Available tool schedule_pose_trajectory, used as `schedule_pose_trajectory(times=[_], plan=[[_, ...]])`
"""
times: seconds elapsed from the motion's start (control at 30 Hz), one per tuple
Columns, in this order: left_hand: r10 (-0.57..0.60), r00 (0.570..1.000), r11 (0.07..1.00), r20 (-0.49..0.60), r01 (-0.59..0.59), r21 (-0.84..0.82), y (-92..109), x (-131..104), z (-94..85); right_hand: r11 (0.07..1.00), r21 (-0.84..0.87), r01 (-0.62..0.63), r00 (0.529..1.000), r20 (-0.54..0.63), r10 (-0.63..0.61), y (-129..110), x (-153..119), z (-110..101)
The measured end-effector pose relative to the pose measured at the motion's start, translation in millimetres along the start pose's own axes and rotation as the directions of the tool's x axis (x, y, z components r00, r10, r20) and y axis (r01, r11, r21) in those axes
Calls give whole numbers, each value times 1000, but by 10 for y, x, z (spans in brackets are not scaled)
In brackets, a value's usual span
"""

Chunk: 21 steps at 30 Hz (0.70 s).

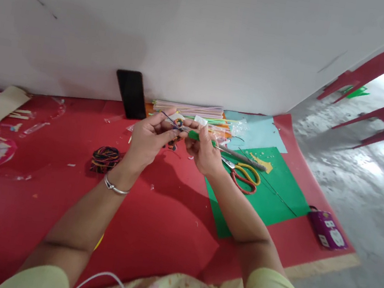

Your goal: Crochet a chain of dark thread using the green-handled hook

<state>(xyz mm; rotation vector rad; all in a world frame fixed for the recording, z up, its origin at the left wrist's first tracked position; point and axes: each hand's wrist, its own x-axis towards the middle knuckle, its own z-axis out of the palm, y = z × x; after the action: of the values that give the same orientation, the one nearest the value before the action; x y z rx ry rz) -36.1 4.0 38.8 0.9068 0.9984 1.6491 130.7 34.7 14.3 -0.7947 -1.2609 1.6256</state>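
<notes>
Pinching small, multicoloured yarnwork (178, 122), the left hand (146, 139) faces the right hand (208, 154) gripping a green-handled tool (193, 135), while right of their fingers (167, 136) lies a purple box (328, 229), contents hidden.

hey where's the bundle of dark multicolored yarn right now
In the head view, the yarn bundle lies left of centre on the red surface, just left of the left hand and nearer the person than the black phone.
</notes>
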Motion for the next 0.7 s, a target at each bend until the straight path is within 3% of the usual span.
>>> schedule_pose_trajectory(times=[0.17, 0.37, 0.47, 0.53, 0.6, 0.7], plan=[[26, 997, 1000, -72, -27, -13, -8, 14, -1, 1000, 4, 28, 996, 82, -29, 39, -1, 29], [-224, 974, 965, 22, 225, -139, 70, 18, 10, 987, 160, -14, 1000, 5, 14, 100, 102, -3], [-295, 955, 945, 40, 298, -137, 61, 24, -12, 983, 166, -80, 997, 33, 76, 130, 122, -35], [-249, 968, 965, 20, 250, -80, 35, 16, -23, 990, 104, -94, 994, 61, 88, 138, 121, -50], [-93, 995, 995, -40, 95, 41, 5, -9, -12, 998, 35, -60, 998, 37, 59, 152, 111, -45], [94, 990, 984, -101, -77, 162, -16, -51, 37, 999, 32, -26, 999, -48, 27, 208, 88, 13]])
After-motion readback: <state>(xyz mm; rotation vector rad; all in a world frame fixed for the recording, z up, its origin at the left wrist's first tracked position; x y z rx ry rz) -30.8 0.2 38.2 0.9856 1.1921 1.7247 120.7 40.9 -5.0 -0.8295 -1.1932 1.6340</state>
